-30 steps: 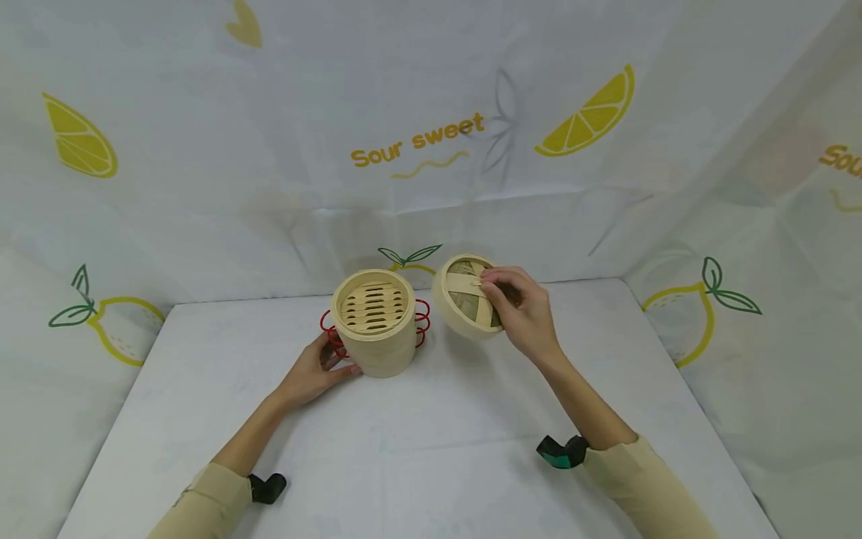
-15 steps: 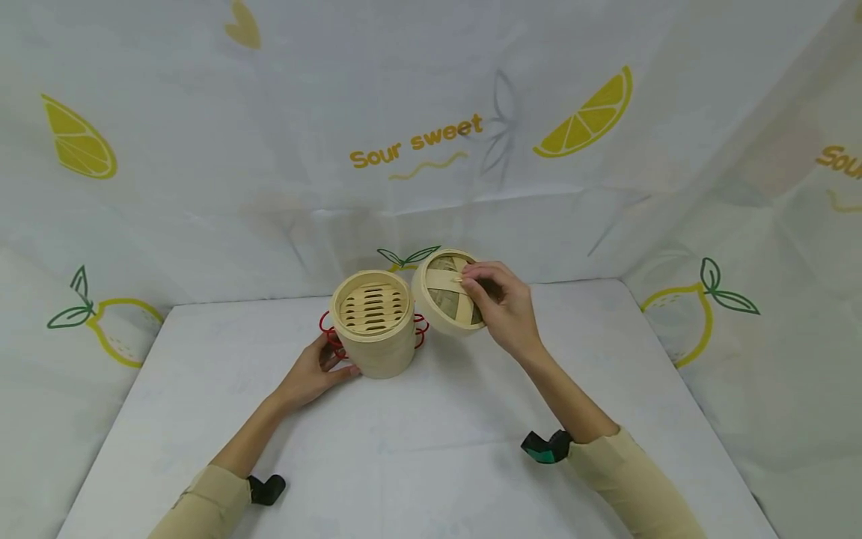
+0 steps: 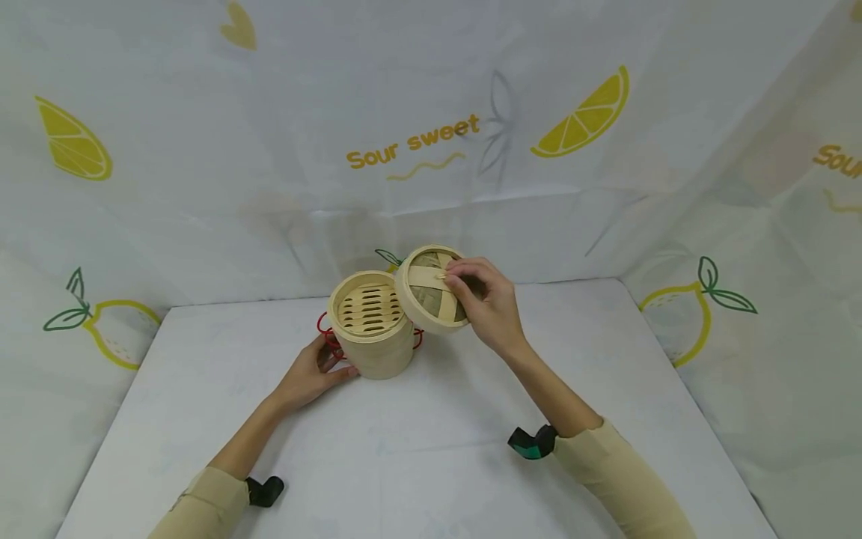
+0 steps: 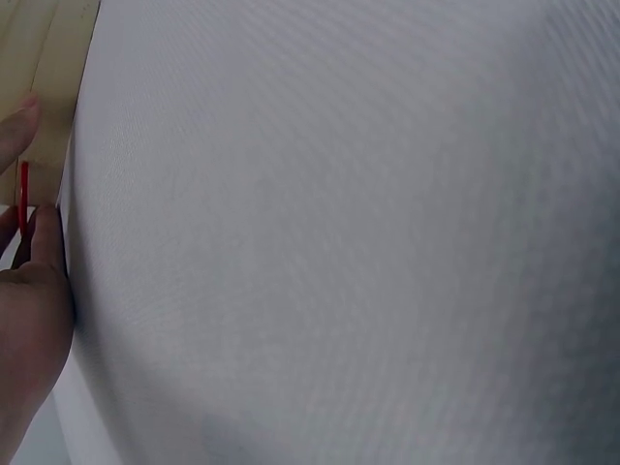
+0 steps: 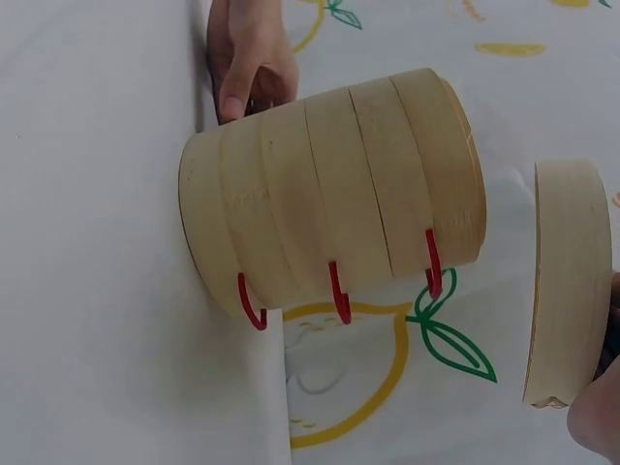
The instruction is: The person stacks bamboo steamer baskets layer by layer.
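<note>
A stacked bamboo steamer (image 3: 381, 359) with a slatted top tier stands upright on the white table. Red loop handles (image 5: 339, 295) stick out on both its sides. Low on its left side, my left hand (image 3: 311, 378) holds it, thumb against the front wall and fingers by a red loop. My right hand (image 3: 491, 308) pinches the bamboo lid (image 3: 426, 281) by the small loop at its centre. Tilted, the lid overlaps the steamer's right rim in the head view; in the right wrist view a gap separates it from the steamer's top tier.
The white-covered table (image 3: 397, 464) ends at a hanging cloth backdrop (image 3: 303, 150) printed with lemons, close behind the steamer. Dark wrist cameras (image 3: 266, 491) project inward from both sleeves, just over the table.
My right hand has brought the lid leftward from beside the steamer to over its right rim. The left hand and the steamer have stayed in place.
</note>
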